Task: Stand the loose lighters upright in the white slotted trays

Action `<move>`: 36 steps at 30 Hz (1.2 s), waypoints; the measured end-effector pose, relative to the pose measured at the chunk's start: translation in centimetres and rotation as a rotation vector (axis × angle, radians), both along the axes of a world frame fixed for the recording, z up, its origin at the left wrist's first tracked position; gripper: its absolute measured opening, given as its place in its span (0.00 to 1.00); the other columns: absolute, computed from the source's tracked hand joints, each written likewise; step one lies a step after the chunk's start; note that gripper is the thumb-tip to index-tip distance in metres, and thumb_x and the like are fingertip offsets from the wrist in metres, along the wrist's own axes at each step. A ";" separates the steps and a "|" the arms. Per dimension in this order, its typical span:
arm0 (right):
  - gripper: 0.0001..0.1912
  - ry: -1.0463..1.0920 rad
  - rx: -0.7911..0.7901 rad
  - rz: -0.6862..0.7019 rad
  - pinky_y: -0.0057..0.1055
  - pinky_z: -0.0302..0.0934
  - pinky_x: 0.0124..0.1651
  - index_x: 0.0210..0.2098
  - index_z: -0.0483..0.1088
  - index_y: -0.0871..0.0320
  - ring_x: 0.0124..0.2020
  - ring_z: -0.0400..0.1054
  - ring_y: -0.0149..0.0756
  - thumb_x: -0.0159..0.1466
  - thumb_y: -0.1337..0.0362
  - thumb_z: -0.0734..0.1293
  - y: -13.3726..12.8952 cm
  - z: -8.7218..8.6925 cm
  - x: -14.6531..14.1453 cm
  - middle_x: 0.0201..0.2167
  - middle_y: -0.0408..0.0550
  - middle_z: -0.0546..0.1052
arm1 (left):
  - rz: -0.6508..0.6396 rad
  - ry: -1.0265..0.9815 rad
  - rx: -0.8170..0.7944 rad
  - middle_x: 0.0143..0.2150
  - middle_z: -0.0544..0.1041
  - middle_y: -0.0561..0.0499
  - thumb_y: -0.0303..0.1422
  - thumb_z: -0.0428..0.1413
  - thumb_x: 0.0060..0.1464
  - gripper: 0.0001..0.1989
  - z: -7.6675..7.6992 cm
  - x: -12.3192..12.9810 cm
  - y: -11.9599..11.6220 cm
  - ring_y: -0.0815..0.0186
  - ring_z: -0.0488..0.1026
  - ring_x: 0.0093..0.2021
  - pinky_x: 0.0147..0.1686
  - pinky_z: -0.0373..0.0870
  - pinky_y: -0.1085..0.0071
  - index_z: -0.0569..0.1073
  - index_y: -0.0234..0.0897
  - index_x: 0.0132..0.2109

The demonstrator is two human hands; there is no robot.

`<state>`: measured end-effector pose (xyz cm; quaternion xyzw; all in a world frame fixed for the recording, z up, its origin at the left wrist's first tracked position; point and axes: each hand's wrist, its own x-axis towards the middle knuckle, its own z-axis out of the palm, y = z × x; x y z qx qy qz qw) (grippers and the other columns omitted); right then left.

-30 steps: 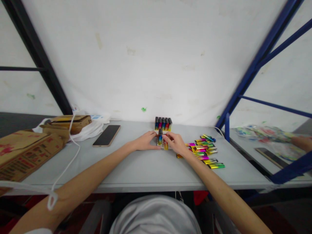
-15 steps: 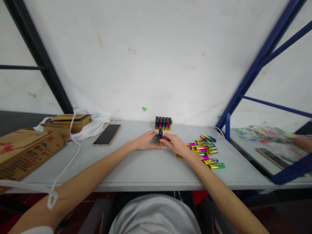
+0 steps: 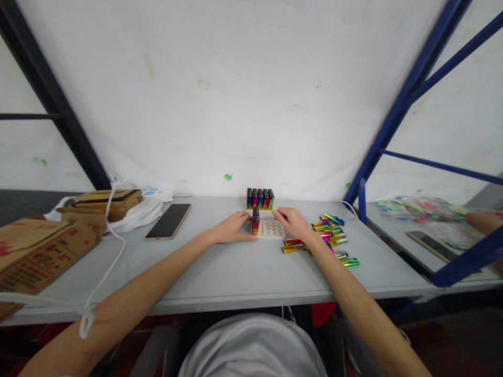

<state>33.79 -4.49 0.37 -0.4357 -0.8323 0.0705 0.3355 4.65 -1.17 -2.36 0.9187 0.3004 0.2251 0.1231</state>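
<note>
A pale tray with rows of round holes (image 3: 272,229) lies on the grey table. Along its left side a column of lighters (image 3: 255,222) stands upright. My left hand (image 3: 232,228) rests against that side, thumb and fingers spread apart around the column. At the tray's right far corner is my right hand (image 3: 290,219), fingers curled together; whether they pinch the tray edge is too small to tell. Behind the tray stands a block of upright lighters (image 3: 260,199). Loose shiny lighters (image 3: 332,230) lie in a heap beside my right forearm.
A phone (image 3: 168,221) lies left of my left hand. Cardboard boxes (image 3: 47,251) and a white cable (image 3: 118,235) are at the far left. A blue frame (image 3: 393,120) rises at the right; beyond it are another phone (image 3: 432,246), plastic bags and another person's hand.
My right hand has moved from the lighter column to the tray's right side, uncovering the holes. The view has shifted slightly.
</note>
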 end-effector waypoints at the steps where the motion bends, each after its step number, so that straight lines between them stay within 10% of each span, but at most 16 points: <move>1: 0.24 -0.041 -0.026 -0.046 0.33 0.57 0.39 0.31 0.75 0.56 0.30 0.67 0.39 0.77 0.51 0.60 0.3 0.2 1.3 0.28 0.48 0.77 | 0.002 0.001 -0.003 0.60 0.77 0.35 0.59 0.65 0.58 0.36 0.0 0.0 0.0 0.43 0.74 0.61 0.65 0.70 0.52 0.75 0.33 0.60; 6: 0.14 -0.227 -0.209 -0.237 0.34 0.64 0.44 0.37 0.80 0.58 0.37 0.75 0.43 0.71 0.55 0.70 0.6 1.4 6.9 0.36 0.56 0.84 | 0.010 -0.003 -0.006 0.60 0.78 0.35 0.58 0.66 0.58 0.36 0.1 0.1 0.0 0.43 0.75 0.61 0.64 0.71 0.53 0.75 0.34 0.59; 13: 0.24 -0.204 -0.526 -0.048 0.36 0.69 0.56 0.50 0.82 0.56 0.51 0.78 0.47 0.60 0.48 0.79 -0.3 2.1 9.5 0.48 0.52 0.85 | 0.014 0.007 -0.021 0.59 0.78 0.35 0.59 0.64 0.58 0.36 0.4 0.2 -0.3 0.43 0.75 0.61 0.64 0.70 0.52 0.75 0.34 0.59; 22: 0.09 -0.287 -0.509 -0.113 0.36 0.70 0.52 0.41 0.83 0.56 0.46 0.80 0.47 0.62 0.63 0.76 0.3 1.5 9.5 0.43 0.52 0.86 | 0.009 0.016 -0.015 0.59 0.78 0.36 0.60 0.63 0.59 0.36 0.5 0.1 -0.4 0.44 0.75 0.61 0.64 0.70 0.54 0.75 0.34 0.59; 36: 0.05 -0.133 -0.073 -0.208 0.33 0.64 0.44 0.41 0.76 0.57 0.38 0.77 0.41 0.72 0.62 0.70 1.4 -0.2 4.9 0.38 0.53 0.84 | 0.011 -0.027 -0.040 0.58 0.79 0.36 0.59 0.66 0.56 0.36 0.3 0.2 -0.1 0.43 0.75 0.60 0.64 0.71 0.52 0.77 0.34 0.58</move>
